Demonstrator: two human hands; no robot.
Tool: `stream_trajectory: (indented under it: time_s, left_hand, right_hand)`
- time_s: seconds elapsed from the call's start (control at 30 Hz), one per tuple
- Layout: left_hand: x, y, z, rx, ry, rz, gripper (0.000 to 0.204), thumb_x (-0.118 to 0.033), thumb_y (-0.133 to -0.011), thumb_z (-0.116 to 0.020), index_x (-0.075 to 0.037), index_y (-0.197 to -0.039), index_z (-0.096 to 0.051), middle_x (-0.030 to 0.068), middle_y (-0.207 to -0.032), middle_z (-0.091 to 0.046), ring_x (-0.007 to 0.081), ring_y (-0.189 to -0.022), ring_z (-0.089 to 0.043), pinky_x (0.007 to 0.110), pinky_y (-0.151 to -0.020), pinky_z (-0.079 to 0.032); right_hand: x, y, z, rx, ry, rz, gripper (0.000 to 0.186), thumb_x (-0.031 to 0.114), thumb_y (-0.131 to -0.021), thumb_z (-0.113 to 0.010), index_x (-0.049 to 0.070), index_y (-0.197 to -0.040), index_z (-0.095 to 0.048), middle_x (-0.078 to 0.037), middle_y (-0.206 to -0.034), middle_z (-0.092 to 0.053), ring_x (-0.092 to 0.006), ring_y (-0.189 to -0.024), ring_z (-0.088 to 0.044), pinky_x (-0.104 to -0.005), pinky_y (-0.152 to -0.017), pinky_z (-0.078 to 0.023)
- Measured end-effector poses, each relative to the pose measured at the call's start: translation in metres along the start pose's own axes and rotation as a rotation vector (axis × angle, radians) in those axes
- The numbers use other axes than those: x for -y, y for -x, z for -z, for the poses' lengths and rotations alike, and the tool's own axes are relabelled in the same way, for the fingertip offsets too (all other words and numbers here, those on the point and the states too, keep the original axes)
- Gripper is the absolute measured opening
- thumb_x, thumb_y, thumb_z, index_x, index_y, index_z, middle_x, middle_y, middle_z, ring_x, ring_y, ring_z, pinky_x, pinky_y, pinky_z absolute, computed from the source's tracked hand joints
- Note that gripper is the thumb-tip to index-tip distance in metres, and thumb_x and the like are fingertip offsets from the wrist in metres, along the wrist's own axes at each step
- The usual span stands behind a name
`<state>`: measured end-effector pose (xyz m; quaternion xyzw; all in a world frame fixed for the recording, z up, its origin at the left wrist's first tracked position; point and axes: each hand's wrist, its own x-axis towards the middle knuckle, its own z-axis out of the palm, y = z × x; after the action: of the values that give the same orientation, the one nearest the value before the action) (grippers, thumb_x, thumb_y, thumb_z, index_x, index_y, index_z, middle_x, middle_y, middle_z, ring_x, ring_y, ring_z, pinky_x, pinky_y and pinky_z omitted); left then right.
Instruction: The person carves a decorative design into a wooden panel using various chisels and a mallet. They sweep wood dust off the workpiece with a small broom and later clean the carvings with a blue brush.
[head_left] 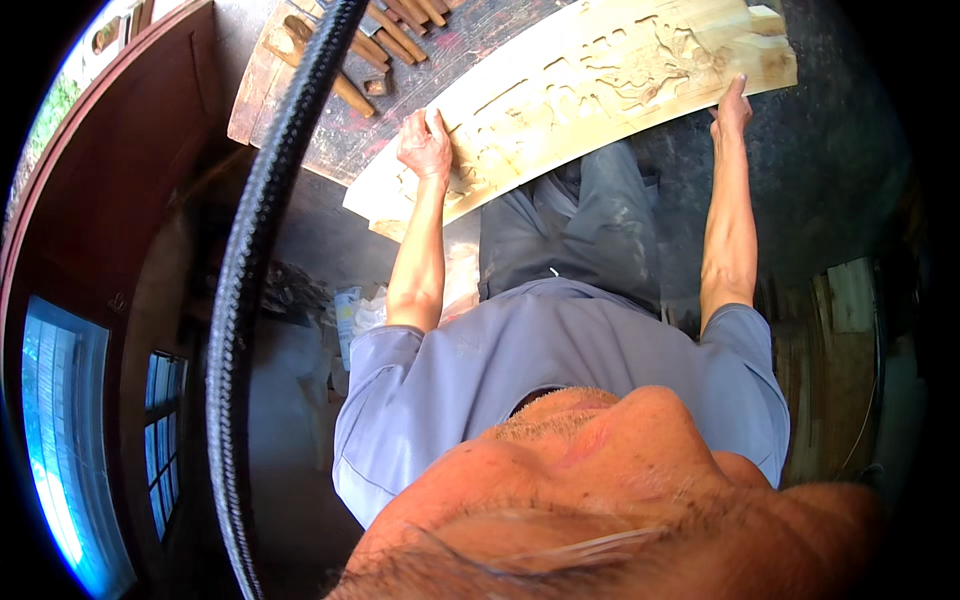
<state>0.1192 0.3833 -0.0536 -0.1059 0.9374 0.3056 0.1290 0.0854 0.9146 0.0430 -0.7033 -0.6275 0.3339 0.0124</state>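
Note:
A long, pale wooden board (560, 90) with carved relief along its face lies slantwise in front of me, partly over the workbench's near edge. My left hand (426, 146) is closed on the board near its left end, the thumb resting on top. Toward the right end, my right hand (733, 108) grips the near edge, its thumb on the carved face and its other fingers mostly hidden below. The board's far right end looks rough and stepped.
Several wooden-handled carving tools (395, 40) lie on the dark, worn workbench (455, 65) beyond my left hand. A small wood block (376, 87) sits among them. A black braided cable (262, 210) crosses the view at left. Wooden planks (825, 330) stand at the right.

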Motion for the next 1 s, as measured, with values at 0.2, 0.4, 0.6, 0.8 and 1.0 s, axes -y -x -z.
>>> stream_trajectory:
  time_s: [0.2, 0.4, 0.6, 0.8, 1.0]
  left_hand:
    - [-0.006, 0.004, -0.026, -0.153, -0.146, -0.017, 0.041, -0.046, -0.097, -0.050, -0.009, -0.099, -0.070, 0.0129, -0.099, -0.060, 0.0357, -0.093, -0.055, 0.049, -0.081, -0.042]
    - [-0.012, -0.001, -0.028, -0.149, -0.128, -0.033, 0.041, -0.046, -0.096, -0.051, -0.010, -0.101, -0.071, 0.0118, -0.101, -0.061, 0.0348, -0.094, -0.056, 0.049, -0.082, -0.043]
    - [-0.008, -0.009, -0.016, -0.102, -0.052, -0.020, 0.032, -0.041, -0.089, -0.061, -0.012, -0.099, -0.071, 0.0104, -0.100, -0.062, 0.0339, -0.095, -0.058, 0.049, -0.079, -0.045]
    - [0.004, -0.005, -0.020, -0.172, -0.072, -0.060, 0.031, -0.043, -0.091, -0.061, -0.013, -0.097, -0.070, 0.0087, -0.096, -0.060, 0.0328, -0.092, -0.057, 0.048, -0.080, -0.043]
    - [0.001, -0.008, -0.018, -0.174, -0.066, -0.077, 0.031, -0.042, -0.093, -0.059, -0.012, -0.096, -0.069, 0.0087, -0.094, -0.058, 0.0324, -0.090, -0.056, 0.047, -0.082, -0.042]
  right_hand:
    - [0.013, 0.035, 0.018, -0.393, 0.739, 0.836, 0.067, 0.043, -0.088, -0.072, -0.004, -0.134, -0.059, -0.024, -0.140, -0.060, -0.0415, -0.129, -0.057, -0.0523, -0.104, -0.048]
    - [0.035, 0.063, -0.038, -0.153, 0.819, 1.541, 0.057, 0.034, -0.087, -0.074, 0.003, -0.133, -0.060, -0.017, -0.135, -0.060, -0.0392, -0.132, -0.053, -0.0512, -0.108, -0.045]
    - [0.027, 0.092, -0.073, -0.212, 0.539, 1.504, 0.065, 0.030, -0.086, -0.063, 0.000, -0.141, -0.046, -0.028, -0.142, -0.050, -0.0492, -0.135, -0.045, -0.0629, -0.117, -0.030]
    - [0.024, 0.105, -0.087, -0.170, 0.531, 1.565, 0.060, 0.036, -0.089, -0.059, 0.000, -0.136, -0.045, -0.027, -0.134, -0.051, -0.0481, -0.126, -0.048, -0.0629, -0.112, -0.032]
    - [0.025, 0.102, -0.082, -0.164, 0.528, 1.568, 0.060, 0.030, -0.086, -0.065, 0.002, -0.135, -0.046, -0.025, -0.132, -0.053, -0.0458, -0.126, -0.050, -0.0605, -0.114, -0.032]
